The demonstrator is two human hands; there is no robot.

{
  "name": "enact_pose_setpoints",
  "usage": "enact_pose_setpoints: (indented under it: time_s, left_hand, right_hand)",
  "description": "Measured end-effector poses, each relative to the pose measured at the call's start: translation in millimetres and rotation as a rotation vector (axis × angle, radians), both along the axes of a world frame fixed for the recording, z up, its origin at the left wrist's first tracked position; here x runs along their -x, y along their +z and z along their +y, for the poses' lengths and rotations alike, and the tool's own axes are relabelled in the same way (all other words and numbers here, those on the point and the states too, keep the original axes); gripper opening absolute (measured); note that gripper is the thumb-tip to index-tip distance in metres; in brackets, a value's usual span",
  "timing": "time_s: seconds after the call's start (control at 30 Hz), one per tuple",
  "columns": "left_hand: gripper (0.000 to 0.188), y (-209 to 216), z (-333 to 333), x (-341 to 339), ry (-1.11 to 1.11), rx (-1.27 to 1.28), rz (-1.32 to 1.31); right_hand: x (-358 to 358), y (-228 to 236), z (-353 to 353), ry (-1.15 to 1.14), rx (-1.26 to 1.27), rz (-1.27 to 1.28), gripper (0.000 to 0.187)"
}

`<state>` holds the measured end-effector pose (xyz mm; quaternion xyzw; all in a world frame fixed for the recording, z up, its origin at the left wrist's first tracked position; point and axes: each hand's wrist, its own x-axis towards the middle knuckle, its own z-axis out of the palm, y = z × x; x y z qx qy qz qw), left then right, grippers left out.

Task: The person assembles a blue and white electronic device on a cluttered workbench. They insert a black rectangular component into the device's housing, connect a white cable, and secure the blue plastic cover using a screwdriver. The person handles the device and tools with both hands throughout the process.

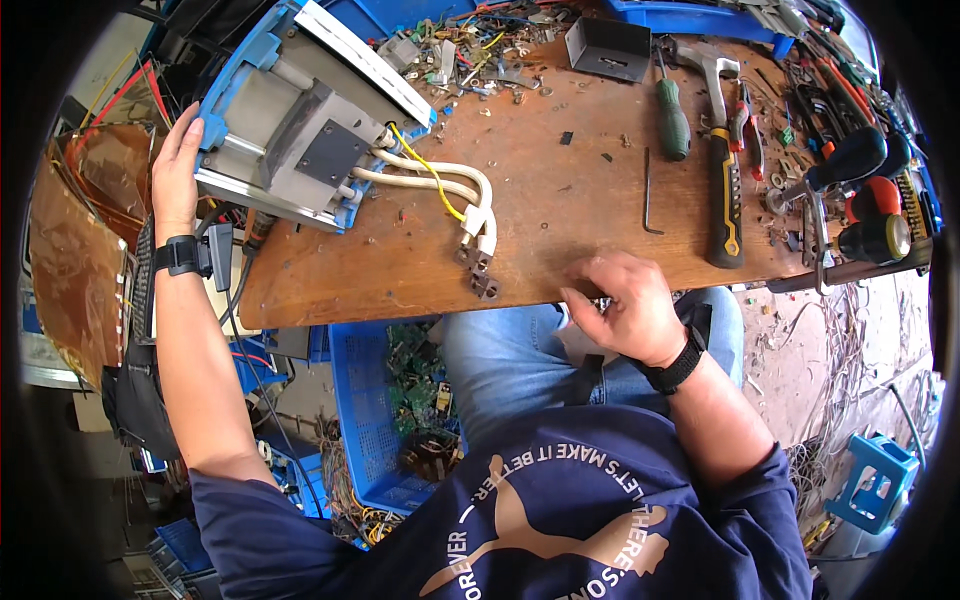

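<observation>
Hands on the bench, both near its front edge.
Your left hand [177, 160] lies flat, fingers open, against the grey unit [300, 120] far left; your right hand [620, 305] curls, grip hidden, at the table [560, 200] edge.

A: Place type?
B: Repair workshop. Wooden workbench [560, 200]: hammer [722, 150] and screwdriver [672, 115] on it, blue crate [360, 420] of circuit boards below it, loose wires right.
</observation>
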<state>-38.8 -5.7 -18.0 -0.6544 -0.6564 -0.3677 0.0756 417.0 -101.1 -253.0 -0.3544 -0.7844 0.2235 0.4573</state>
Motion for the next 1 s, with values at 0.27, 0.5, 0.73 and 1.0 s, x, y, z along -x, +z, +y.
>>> enact_pose_setpoints:
  time_s: [0.27,0.5,0.73,1.0]
  left_hand:
    - [0.049,-0.3,-1.9,-0.9,-0.025,-0.008,0.006]
    - [0.046,-2.8,-1.0,-0.1,-0.039,-0.029,-0.084]
    - [0.046,-2.3,-3.3,-4.4,-0.034,-0.034,-0.083]
    - [0.046,-1.9,-5.0,-10.1,-0.019,-0.038,-0.069]
  right_hand:
    - [-1.8,4.1,0.5,0.016,0.014,-0.017,0.017]
    - [-2.8,4.6,0.8,0.02,0.004,-0.008,0.017]
    - [-1.3,6.7,2.2,0.037,0.011,0.017,0.016]
    - [-1.9,5.6,0.4,0.024,0.038,-0.016,0.015]
